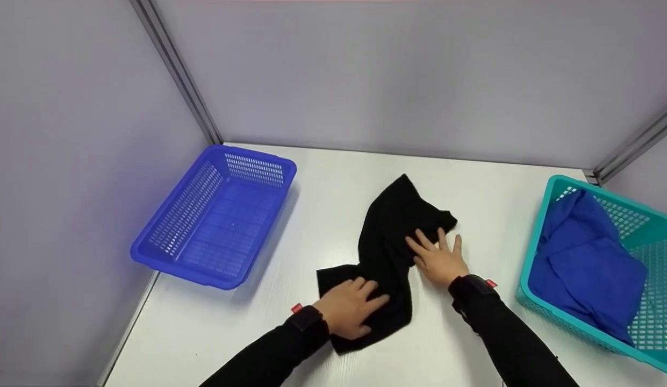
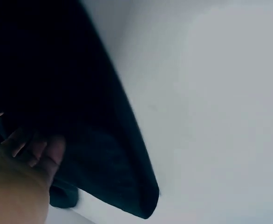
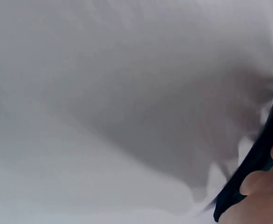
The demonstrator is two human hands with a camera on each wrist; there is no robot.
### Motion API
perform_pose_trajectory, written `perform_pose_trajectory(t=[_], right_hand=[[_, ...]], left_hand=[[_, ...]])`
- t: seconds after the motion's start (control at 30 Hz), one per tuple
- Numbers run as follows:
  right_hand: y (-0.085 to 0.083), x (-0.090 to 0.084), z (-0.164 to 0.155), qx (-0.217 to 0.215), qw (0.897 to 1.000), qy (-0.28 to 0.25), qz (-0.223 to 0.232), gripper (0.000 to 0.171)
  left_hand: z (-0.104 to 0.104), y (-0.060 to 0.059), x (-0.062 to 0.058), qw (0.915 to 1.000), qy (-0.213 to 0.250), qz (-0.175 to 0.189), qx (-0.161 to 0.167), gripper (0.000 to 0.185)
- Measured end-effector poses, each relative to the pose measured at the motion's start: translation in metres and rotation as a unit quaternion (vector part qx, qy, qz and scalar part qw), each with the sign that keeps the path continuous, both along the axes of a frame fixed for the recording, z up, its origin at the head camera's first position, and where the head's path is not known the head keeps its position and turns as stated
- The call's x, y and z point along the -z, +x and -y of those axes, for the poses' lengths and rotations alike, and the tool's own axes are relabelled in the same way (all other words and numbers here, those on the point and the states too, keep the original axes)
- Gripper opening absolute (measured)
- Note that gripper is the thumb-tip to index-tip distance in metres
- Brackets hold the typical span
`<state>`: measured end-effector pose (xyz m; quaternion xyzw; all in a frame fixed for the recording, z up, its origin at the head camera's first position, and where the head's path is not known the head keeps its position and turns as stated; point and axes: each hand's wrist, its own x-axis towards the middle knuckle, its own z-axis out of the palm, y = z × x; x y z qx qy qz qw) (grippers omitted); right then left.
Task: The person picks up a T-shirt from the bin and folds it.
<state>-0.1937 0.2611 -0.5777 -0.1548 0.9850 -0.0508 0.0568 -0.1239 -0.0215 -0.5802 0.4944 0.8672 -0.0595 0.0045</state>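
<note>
1. Two sets of fingers are spread apart, nothing clamped: cloth (image 1: 387,226) is touched by left hand (image 1: 348,306), right hand (image 1: 440,263) too!
2. Creases would best be stroked outward, one side anchored.
3. Cloth is laid crookedly on table (image 1: 333,199), between blue basket (image 1: 236,199) and teal basket (image 1: 572,321).

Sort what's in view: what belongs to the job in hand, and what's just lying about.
Belongs to the job:
black cloth
left hand, resting on the cloth
right hand, touching the cloth near its edge

Apparently just lying about, as neither hand touches it:
blue basket
teal basket
blue cloth, inside the teal basket
</note>
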Motion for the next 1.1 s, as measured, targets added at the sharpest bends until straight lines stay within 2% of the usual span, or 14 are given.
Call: perform_pose_trajectory(t=[0.1, 0.17, 0.27, 0.33, 0.4, 0.47, 0.57, 0.63, 0.7, 0.77, 0.83, 0.93, 1.0, 1.1], right_hand=[[-0.004, -0.006, -0.003, 0.054, 0.998, 0.021, -0.004, 0.054], [-0.006, -0.011, -0.006, 0.097, 0.995, 0.015, -0.002, 0.059], [-0.008, -0.017, -0.007, 0.129, 0.991, -0.016, -0.018, 0.063], [-0.008, -0.021, -0.003, 0.129, 0.99, -0.037, -0.044, 0.06], [-0.005, -0.024, 0.005, 0.126, 0.988, -0.05, -0.068, 0.053], [0.0, -0.026, 0.016, 0.125, 0.988, -0.054, -0.069, 0.049], [0.011, -0.028, 0.033, 0.13, 0.99, -0.05, 0.002, 0.055], [0.016, -0.026, 0.038, 0.124, 0.989, -0.044, 0.063, 0.06], [0.015, -0.021, 0.034, 0.1, 0.989, -0.04, 0.102, 0.061], [0.011, -0.015, 0.025, 0.055, 0.99, -0.051, 0.116, 0.057], [0.006, -0.011, 0.014, 0.002, 0.993, -0.065, 0.103, 0.051], [0.001, -0.011, 0.003, -0.045, 0.991, -0.08, 0.093, 0.047], [-0.002, -0.012, 0.001, -0.053, 0.994, -0.062, 0.072, 0.046], [-0.007, -0.014, 0.004, -0.032, 0.998, -0.017, 0.05, 0.049]], left_hand=[[-0.013, 0.004, 0.003, 0.999, -0.014, -0.01, 0.041, 0.082], [-0.023, 0.006, 0.005, 0.9976, -0.03, -0.004, 0.062, 0.083], [-0.039, 0.007, 0.009, 0.9973, -0.04, 0.01, 0.06, 0.079], [-0.05, 0.006, 0.012, 0.9981, -0.043, 0.016, 0.04, 0.075], [-0.061, 0.005, 0.016, 0.9985, -0.051, 0.016, 0.007, 0.071], [-0.072, 0.004, 0.02, 0.9975, -0.064, 0.007, -0.03, 0.069], [-0.087, 0.006, 0.024, 0.9941, -0.062, -0.008, -0.088, 0.067], [-0.094, 0.008, 0.025, 0.9941, -0.039, -0.018, -0.1, 0.069], [-0.096, 0.01, 0.024, 0.9965, 0.0, -0.012, -0.083, 0.072], [-0.089, 0.011, 0.024, 0.9981, 0.044, 0.0, -0.042, 0.069], [-0.079, 0.011, 0.025, 0.9967, 0.08, 0.012, 0.01, 0.061], [-0.065, 0.011, 0.028, 0.9936, 0.093, 0.017, 0.061, 0.053], [-0.058, 0.011, 0.03, 0.9933, 0.087, 0.002, 0.075, 0.053], [-0.055, 0.01, 0.034, 0.9927, 0.097, -0.031, 0.063, 0.053]])
